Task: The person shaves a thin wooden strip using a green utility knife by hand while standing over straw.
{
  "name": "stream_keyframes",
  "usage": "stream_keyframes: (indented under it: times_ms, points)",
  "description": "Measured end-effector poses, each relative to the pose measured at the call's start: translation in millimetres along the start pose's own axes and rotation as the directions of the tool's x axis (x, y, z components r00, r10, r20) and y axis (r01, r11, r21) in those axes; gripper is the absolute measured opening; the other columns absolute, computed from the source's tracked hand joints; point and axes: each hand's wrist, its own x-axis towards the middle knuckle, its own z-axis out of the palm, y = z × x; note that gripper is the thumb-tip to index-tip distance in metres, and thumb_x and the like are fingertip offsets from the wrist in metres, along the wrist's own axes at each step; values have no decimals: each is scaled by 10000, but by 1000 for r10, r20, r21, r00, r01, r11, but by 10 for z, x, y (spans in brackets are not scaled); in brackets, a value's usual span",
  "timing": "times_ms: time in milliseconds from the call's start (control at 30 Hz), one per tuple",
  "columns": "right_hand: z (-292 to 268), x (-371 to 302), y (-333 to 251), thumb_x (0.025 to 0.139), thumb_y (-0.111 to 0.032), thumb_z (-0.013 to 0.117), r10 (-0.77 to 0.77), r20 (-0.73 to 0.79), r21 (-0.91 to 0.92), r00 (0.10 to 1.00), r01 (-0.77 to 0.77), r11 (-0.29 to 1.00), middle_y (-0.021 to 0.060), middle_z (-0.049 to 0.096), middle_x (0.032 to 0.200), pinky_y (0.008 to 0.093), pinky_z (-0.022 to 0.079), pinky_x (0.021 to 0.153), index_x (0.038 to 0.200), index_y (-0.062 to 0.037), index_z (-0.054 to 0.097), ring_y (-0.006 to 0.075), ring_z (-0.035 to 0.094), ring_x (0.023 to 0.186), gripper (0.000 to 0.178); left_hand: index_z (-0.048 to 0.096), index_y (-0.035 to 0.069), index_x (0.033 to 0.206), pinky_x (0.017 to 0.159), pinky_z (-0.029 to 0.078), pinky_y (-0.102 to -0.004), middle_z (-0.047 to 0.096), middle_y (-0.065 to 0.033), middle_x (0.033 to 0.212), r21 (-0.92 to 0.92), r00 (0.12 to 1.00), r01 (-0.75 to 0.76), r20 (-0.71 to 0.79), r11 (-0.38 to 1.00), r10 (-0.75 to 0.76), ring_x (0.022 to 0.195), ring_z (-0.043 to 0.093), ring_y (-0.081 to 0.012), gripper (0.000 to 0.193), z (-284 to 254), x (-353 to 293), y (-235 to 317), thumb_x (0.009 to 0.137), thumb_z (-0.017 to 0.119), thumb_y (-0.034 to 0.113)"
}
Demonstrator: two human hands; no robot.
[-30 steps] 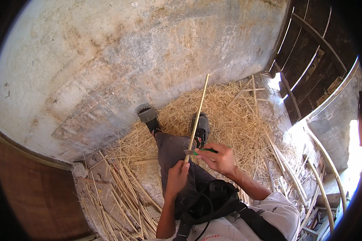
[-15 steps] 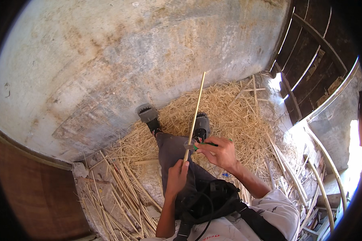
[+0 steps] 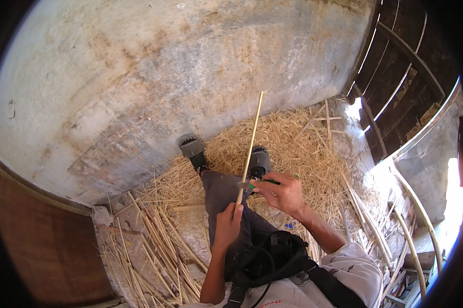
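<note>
A long, pale thin stick (image 3: 253, 134), which looks like split bamboo, slants up and away in front of my legs, with a curl of fibre at its far tip. My left hand (image 3: 228, 224) is closed round its near end. In my right hand (image 3: 285, 195) is a knife with a green handle (image 3: 269, 181). Its short grey blade lies across the stick, just above my left fingers. The fingers of my right hand hide part of the handle.
Straw-like shavings (image 3: 303, 154) cover the floor around my shoes (image 3: 192, 146). Loose sticks (image 3: 162, 251) lie at the lower left, with more poles (image 3: 408, 241) at the right. A stained wall (image 3: 190, 77) rises ahead, and a dark plank door (image 3: 395, 72) stands at the far right.
The knife blade has turned, so it shows narrower against the stick. My right hand has shifted very slightly, and my left hand keeps its grip on the stick.
</note>
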Motion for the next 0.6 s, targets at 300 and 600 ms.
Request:
stream_keyframes:
  times_ms: [300, 600]
  points:
    - [63, 98, 78, 822, -233, 844, -44, -50, -31, 998, 43, 999, -38, 700, 871, 353, 546, 581, 1082, -279, 845, 186, 671, 651, 264, 574, -17, 916, 567, 403, -346, 474, -94, 643, 1, 1000, -9, -21, 1000, 9, 608, 474, -117, 318, 5, 21, 16, 1098, 567, 244]
    - [-496, 716, 1148, 940, -182, 792, 199, -493, -128, 847, -296, 946, 50, 748, 904, 326, 530, 584, 1079, -145, 829, 183, 686, 682, 148, 642, -10, 1030, 652, 507, -495, 653, -300, 800, 154, 998, 50, 39, 987, -57, 866, 657, -528, 301, 43, -134, 2, 1041, 661, 290]
